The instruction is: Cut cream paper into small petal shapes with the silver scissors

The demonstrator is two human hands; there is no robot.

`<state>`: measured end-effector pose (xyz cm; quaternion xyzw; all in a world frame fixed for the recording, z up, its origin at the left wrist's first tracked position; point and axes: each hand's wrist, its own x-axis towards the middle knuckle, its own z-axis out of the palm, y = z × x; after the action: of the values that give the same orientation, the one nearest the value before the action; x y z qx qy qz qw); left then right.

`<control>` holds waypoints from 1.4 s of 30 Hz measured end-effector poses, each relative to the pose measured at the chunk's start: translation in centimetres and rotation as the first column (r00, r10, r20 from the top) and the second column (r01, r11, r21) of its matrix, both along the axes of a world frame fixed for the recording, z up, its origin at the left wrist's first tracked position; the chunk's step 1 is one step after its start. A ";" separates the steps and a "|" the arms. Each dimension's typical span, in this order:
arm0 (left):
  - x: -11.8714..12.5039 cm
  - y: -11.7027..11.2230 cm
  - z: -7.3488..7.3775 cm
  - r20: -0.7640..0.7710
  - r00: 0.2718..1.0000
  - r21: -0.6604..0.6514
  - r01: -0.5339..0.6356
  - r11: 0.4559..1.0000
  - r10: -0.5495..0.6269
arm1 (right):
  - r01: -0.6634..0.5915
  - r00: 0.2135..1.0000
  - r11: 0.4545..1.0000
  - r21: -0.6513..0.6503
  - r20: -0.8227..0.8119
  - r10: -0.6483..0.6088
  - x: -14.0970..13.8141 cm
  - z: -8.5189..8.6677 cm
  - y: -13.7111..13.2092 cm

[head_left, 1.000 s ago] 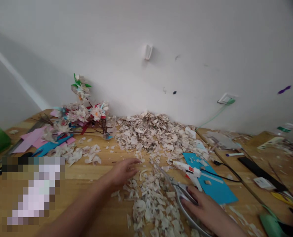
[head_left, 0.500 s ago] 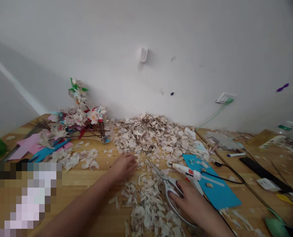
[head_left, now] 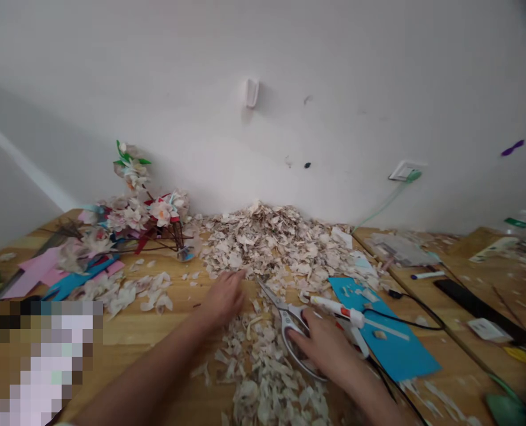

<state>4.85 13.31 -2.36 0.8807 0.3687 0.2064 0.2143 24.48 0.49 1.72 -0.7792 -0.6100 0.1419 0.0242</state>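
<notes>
My right hand (head_left: 322, 338) grips the handles of a pair of scissors (head_left: 286, 318). Their blades look nearly closed and point up and left, with the tips close to my left hand (head_left: 224, 300). That hand has its fingers bent together at the front edge of a large heap of pale dried petals (head_left: 267, 239). Whatever its fingertips pinch, if anything, is too small or hidden to make out. Below the scissors lies a second spread of pale trimmed petals (head_left: 267, 361), partly covered by my right hand.
A glue gun (head_left: 340, 309) lies on a blue sheet (head_left: 396, 349), its black cord running right. Flower branches (head_left: 134, 213) and pink paper (head_left: 36, 272) occupy the left, with loose petals (head_left: 129, 293) nearby. Farther right are a marker (head_left: 428, 275) and a black strip (head_left: 476, 307).
My right hand and the scissors have shifted slightly left and up, nearer my left hand. The left hand's fingers look more curled. The view has shifted a little.
</notes>
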 end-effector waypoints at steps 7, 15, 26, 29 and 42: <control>-0.7 0.4 -0.5 0.009 1.000 0.007 -0.016 1.000 0.016 | -0.043 0.999 0.998 -0.048 0.024 0.044 0.1 0.3 0.8; -1.5 0.4 -0.4 0.054 0.999 -0.031 -0.006 1.000 0.008 | -0.001 1.000 0.999 -0.035 -0.019 0.001 0.2 0.3 0.2; -1.2 1.5 -0.2 0.122 0.990 0.045 -0.081 0.996 0.075 | 0.040 0.999 0.999 -0.022 0.031 -0.039 0.2 -0.6 1.3; -0.6 2.6 -0.9 0.129 0.984 0.078 -0.135 0.988 0.124 | 0.064 0.995 0.996 -0.053 0.076 -0.060 0.6 -1.2 1.6; 0.1 5.7 -0.9 0.077 0.974 0.077 -0.220 0.972 0.214 | 0.028 0.998 0.999 -0.041 -0.060 -0.031 1.7 0.4 -1.5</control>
<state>4.93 19.04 -3.25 0.8357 0.4462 0.2742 0.1654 26.15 -1.04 2.14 -0.7838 -0.5944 0.1773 0.0295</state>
